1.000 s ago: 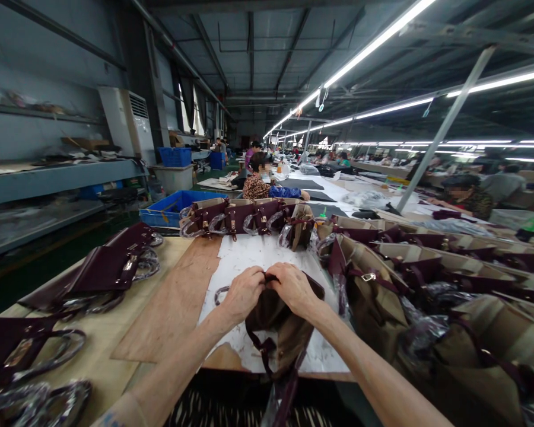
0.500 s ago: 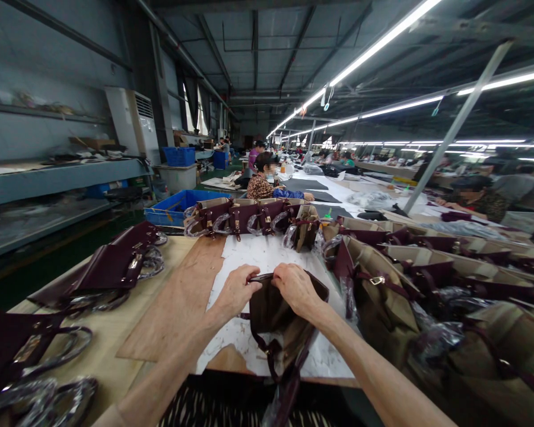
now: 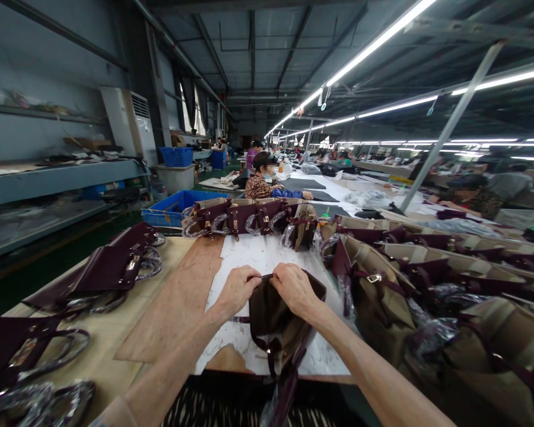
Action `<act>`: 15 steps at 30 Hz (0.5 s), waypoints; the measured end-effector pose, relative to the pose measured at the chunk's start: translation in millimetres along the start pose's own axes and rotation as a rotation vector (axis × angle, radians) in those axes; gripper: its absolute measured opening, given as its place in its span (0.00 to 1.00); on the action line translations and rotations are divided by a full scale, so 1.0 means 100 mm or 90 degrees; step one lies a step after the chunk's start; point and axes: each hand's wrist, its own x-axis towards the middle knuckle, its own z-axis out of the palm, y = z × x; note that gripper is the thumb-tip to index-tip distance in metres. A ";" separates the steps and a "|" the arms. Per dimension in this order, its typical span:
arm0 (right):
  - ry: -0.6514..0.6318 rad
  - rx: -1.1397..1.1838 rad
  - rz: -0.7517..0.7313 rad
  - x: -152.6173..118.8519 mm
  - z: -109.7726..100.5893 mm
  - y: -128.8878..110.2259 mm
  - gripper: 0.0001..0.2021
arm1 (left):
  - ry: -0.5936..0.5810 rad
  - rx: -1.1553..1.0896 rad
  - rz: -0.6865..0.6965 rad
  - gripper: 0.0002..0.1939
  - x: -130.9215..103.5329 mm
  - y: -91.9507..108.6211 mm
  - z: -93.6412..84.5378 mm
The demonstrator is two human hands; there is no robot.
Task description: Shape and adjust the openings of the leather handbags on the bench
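Note:
In front of me a dark maroon handbag (image 3: 285, 317) stands with its mouth toward me, showing a brown lining. My left hand (image 3: 239, 289) pinches the far rim at its left corner, thumb and fingers pressed together. Close beside it, my right hand (image 3: 292, 286) grips the same rim, its fingers curled over the edge. A strap with a metal fitting hangs at the near side, and a plastic-wrapped handle dangles past the table edge. White paper (image 3: 244, 249) lies under the bag.
Finished-looking maroon handbags (image 3: 267, 216) line the back; more bags (image 3: 374, 296) crowd the right. Others (image 3: 107, 258) lie flat at left, handles wrapped in plastic. A brown board (image 3: 173, 302) lies left of the paper. Beyond are a blue crate (image 3: 160, 210) and a seated co-worker (image 3: 258, 184).
Both hands keep their hold on the handbag's rim. My left hand's fingers have closed in slightly along the edge; the view has shifted a little.

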 end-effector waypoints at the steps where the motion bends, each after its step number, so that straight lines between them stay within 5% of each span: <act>1: 0.001 -0.001 0.000 0.00 0.01 0.00 0.10 | 0.005 0.014 0.012 0.10 -0.01 0.01 0.01; 10: 0.028 0.000 -0.024 0.00 0.07 0.04 0.10 | 0.048 0.127 0.080 0.12 -0.11 -0.01 0.10; 15: 0.030 -0.002 -0.017 0.02 0.11 0.05 0.11 | 0.010 0.097 0.092 0.10 -0.12 0.03 0.07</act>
